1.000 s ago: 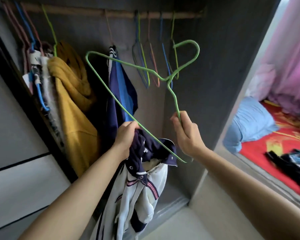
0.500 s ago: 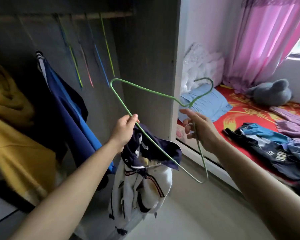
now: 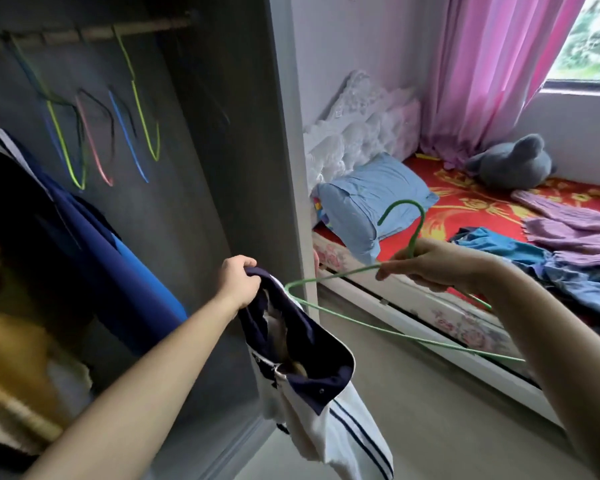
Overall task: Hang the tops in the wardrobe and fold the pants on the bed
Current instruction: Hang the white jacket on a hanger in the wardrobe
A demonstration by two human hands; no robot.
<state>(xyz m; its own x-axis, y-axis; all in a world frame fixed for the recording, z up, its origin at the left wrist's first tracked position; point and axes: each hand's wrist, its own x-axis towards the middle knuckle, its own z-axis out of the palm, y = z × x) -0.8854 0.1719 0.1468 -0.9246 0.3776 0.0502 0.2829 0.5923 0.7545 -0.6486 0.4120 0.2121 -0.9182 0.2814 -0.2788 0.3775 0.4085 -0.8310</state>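
A sheer pink curtain (image 3: 482,64) is hanging in long folds at the far side of the room. It is covering the left edge of a dark-framed window (image 3: 593,39), and blurred green leaves are showing through the glass. Just below the curtain's hem, a grey plush toy (image 3: 513,162) is lying close to the wall under the sill. Nearer, a light blue pillow (image 3: 371,202) is resting just in front of a heap of white ruffled lace fabric (image 3: 361,126), which is standing against the pale wall (image 3: 343,36). A smooth grey-beige floor (image 3: 430,410) is spreading across the foreground and catching soft daylight.
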